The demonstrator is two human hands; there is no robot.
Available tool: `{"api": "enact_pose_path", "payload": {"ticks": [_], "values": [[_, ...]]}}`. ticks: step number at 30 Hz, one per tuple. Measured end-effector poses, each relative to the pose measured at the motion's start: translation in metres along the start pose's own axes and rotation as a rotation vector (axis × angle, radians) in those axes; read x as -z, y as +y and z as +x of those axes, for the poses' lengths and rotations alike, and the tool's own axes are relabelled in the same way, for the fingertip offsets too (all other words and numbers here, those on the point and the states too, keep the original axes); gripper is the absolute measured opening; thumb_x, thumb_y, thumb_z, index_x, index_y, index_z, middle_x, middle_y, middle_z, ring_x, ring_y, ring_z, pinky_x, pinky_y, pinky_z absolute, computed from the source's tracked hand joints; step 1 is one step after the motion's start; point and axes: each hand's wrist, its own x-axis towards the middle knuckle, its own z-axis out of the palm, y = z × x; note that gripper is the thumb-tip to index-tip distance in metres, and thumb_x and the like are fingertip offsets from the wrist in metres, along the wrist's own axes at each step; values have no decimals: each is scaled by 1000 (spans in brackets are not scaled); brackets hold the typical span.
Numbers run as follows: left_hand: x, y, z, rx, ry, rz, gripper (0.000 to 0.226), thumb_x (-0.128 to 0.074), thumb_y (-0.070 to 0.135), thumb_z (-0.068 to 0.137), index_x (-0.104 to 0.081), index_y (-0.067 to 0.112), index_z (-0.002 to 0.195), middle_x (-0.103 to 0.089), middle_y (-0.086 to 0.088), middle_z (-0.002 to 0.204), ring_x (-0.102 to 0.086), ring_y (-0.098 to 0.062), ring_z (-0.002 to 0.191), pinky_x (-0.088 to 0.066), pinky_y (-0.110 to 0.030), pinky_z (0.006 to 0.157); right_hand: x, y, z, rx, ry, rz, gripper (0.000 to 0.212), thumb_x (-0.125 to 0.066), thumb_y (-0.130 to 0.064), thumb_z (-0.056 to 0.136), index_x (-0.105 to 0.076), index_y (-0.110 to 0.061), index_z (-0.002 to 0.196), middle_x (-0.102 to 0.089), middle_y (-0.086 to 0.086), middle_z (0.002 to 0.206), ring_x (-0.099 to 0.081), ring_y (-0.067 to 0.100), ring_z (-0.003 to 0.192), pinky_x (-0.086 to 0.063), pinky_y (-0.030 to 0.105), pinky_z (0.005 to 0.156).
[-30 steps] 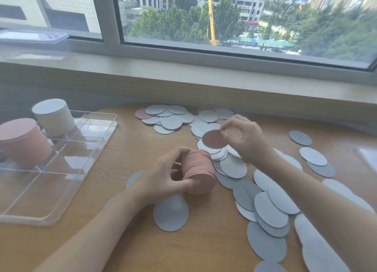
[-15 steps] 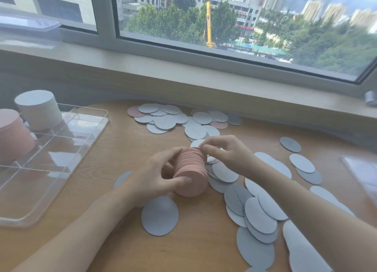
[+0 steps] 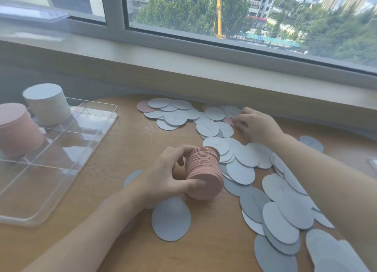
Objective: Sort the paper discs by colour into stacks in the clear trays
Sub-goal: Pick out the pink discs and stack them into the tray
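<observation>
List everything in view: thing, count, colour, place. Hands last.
clear tray: one, transparent, divided, table's left side.
pink stack in tray: one, pink, tray's left edge.
white stack in tray: one, white, tray's far compartment.
loose discs: many, mostly grey-white, a few pink, scattered over the table's centre and right.
held pink stack: one, pink, table centre.
table: one, wooden.
windowsill: one, pale, behind the table.
left hand: grips the held pink stack.
right hand: fingertips on a pink disc at the far pile; grip unclear.

My left hand point(image 3: 163, 175) is curled, thumb and fingers clamped in a grip; my right hand point(image 3: 257, 126) reaches forward, fingertips point(image 3: 236, 121) pressed down.
</observation>
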Motion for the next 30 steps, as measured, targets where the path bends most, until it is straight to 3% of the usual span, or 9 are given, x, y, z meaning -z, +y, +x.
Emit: {"api": "enact_pose_path", "payload": {"ticks": [6, 10, 12, 15, 18, 22, 26, 28, 30], "values": [[-1, -1, 1, 3, 11, 0, 65, -75, 66, 64, -52, 54, 123, -56, 10, 104, -50, -3, 81, -40, -21, 78, -5, 1, 1, 167, 156, -204, 19, -61, -20, 96, -73, -15, 83, -58, 5, 80, -61, 31, 66, -46, 33, 55], [1, 0, 0, 13, 7, -12, 64, -75, 66, 64, -53, 54, 123, -55, 10, 103, -49, -2, 76, -40, -19, 75, -9, -1, 0, 135, 241, -272, 32, -43, -20, 90, -63, -11, 67, -52, 6, 73, -51, 30, 64, -37, 35, 62], [1, 1, -1, 12, 4, -23, 64, -76, 65, 64, -53, 53, 122, -55, 11, 103, -49, -1, 74, -40, -19, 75, -10, -1, -3, 111, 227, -212, 32, -44, -24, 91, -66, -12, 72, -56, 6, 80, -55, 31, 72, -40, 37, 68], [1, 2, 0, 11, -2, -31, 64, -77, 64, 64, -54, 53, 123, -55, 12, 103, -51, -1, 76, -42, -20, 75, -4, -1, -2, 8, 76, -103, 20, -61, -34, 94, -71, -18, 100, -61, 6, 98, -59, 29, 92, -41, 39, 82], [1, 2, 0, 10, -3, -28, 64, -77, 63, 64, -54, 51, 123, -57, 11, 104, -51, -1, 75, -41, -18, 74, 2, -2, 2, 51, -2, -123, 21, -57, -31, 97, -69, -23, 113, -59, 7, 100, -59, 31, 92, -39, 36, 79], [2, 0, 0, 20, -6, -34, 65, -78, 63, 65, -54, 50, 124, -56, 9, 104, -49, -2, 72, -40, -19, 73, 2, 0, 7, 186, 44, -281, 17, -67, -10, 88, -69, -20, 102, -57, 3, 84, -63, 29, 73, -42, 32, 59], [1, -1, 0, 18, -5, -35, 65, -78, 63, 65, -54, 50, 124, -56, 11, 104, -51, -2, 73, -43, -20, 74, 1, -1, 11, 304, 84, -417, 21, -76, 2, 70, -62, -14, 72, -53, 1, 65, -57, 25, 49, -41, 28, 45], [1, -2, 1, 14, -6, -26, 65, -77, 64, 65, -53, 51, 124, -56, 11, 104, -50, -2, 74, -42, -20, 74, 1, -4, 8, 306, 169, -410, 20, -73, 0, 73, -58, -12, 66, -51, 3, 61, -53, 26, 48, -39, 31, 49], [1, -1, 1, 3, -5, -21, 63, -77, 63, 65, -53, 52, 123, -55, 12, 103, -50, 0, 74, -41, -18, 73, 2, -6, 3, 239, 290, -370, 15, -65, -4, 80, -58, -9, 67, -50, 7, 69, -51, 29, 60, -41, 38, 60]]}}
